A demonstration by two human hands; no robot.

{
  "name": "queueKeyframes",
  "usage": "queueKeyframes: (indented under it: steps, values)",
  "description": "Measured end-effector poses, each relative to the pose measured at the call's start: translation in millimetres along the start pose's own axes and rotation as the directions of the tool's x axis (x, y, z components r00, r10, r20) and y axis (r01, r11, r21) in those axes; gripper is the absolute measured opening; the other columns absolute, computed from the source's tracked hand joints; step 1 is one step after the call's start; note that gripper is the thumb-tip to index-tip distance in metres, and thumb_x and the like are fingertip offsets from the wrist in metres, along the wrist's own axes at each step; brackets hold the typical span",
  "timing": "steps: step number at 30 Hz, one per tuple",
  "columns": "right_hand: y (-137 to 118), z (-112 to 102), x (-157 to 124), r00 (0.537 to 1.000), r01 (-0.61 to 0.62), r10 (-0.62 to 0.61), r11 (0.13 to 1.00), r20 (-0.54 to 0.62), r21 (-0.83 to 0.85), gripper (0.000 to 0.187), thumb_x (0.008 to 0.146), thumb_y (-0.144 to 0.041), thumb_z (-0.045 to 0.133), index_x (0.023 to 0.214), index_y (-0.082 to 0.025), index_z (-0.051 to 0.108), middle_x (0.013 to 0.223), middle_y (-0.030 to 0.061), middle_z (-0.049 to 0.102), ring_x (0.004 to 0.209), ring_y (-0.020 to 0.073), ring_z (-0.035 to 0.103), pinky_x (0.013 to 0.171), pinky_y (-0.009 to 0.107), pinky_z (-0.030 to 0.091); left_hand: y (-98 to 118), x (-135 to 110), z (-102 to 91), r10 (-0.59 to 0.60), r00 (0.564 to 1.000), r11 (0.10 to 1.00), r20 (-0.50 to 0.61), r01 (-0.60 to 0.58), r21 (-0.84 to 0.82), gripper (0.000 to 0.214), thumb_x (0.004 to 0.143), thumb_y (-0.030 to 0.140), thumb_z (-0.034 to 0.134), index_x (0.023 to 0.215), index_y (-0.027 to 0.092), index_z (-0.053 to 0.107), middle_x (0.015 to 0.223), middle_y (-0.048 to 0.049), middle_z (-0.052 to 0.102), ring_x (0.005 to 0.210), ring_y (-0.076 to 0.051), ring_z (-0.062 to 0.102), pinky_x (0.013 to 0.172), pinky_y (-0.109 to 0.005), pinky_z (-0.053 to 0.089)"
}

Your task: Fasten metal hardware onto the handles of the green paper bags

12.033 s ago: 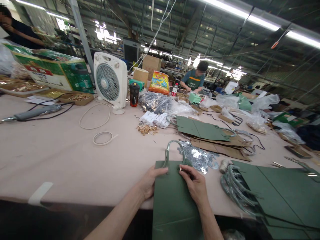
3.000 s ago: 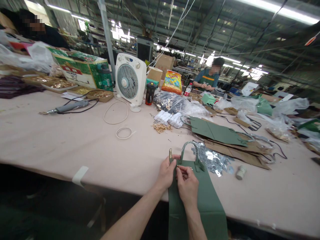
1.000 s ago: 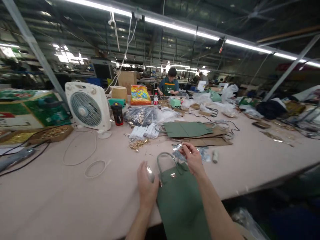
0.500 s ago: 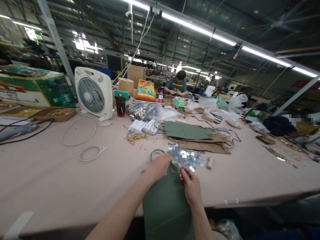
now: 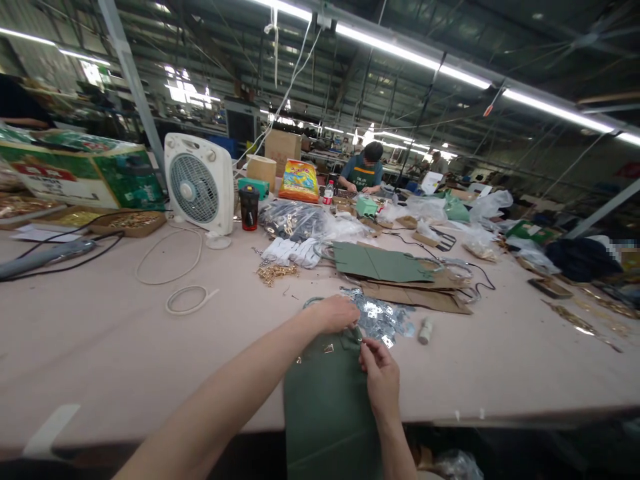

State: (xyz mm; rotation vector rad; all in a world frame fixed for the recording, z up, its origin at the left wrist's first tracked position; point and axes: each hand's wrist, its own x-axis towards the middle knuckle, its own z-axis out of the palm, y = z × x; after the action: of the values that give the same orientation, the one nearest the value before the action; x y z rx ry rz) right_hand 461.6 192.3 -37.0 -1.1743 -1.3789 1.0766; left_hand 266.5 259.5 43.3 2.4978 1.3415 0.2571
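Observation:
A green paper bag (image 5: pixel 325 407) lies flat at the table's near edge, hanging partly over it. My left hand (image 5: pixel 337 312) is curled over the bag's top edge by its handle; what the fingers grip is hidden. My right hand (image 5: pixel 377 367) pinches something small at the bag's top right corner. A small metal clasp (image 5: pixel 329 348) shows on the bag face between my hands. A pile of small silver metal plates (image 5: pixel 383 317) lies just beyond my hands.
Flat green bags on brown card (image 5: pixel 395 267) lie further back. Gold fittings (image 5: pixel 275 272), white gloves (image 5: pixel 295 252), a white fan (image 5: pixel 200 183), a black cup (image 5: pixel 249 207), a cord loop (image 5: pixel 187 300) and a white roll (image 5: pixel 425 330) stand around. A person (image 5: pixel 363 173) works at the far end.
My left hand has slid right along the bag's top, covering more of the handle. My right hand stays pinched at the top right corner. The view has shifted slightly left.

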Motion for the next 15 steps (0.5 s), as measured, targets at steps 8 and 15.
queueKeyframes:
  steps: [8, 15]
  values:
    - [3, 8, 12, 0.994, 0.112, -0.111, 0.96, 0.019, -0.258, 0.037, 0.087, -0.053, 0.067, 0.097, -0.019, 0.078, 0.084, 0.0095, 0.077, 0.072, 0.0243, 0.068, 0.069, 0.034, 0.054, 49, 12, -6.0, -0.213, 0.972, 0.944, -0.098, 0.179, -0.277, 0.039, 0.105, 0.047, 0.039, 0.129, 0.029, 0.063, 0.097, -0.0017, 0.078, 0.085, -0.019, 0.073, 0.078, -0.027, 0.054]
    - [10, -20, 34, 0.993, -0.078, 0.086, 0.992, 0.078, -0.103, 0.05, 0.075, -0.059, 0.078, 0.101, -0.016, 0.08, 0.079, 0.0084, 0.077, 0.069, 0.0225, 0.067, 0.067, 0.033, 0.054, 45, -24, 18.9, -0.547, 0.827, 0.82, -0.127, 0.499, -0.282, 0.033, 0.092, 0.04, 0.06, 0.114, 0.017, 0.067, 0.118, -0.0166, 0.073, 0.111, -0.033, 0.069, 0.092, -0.04, 0.053]
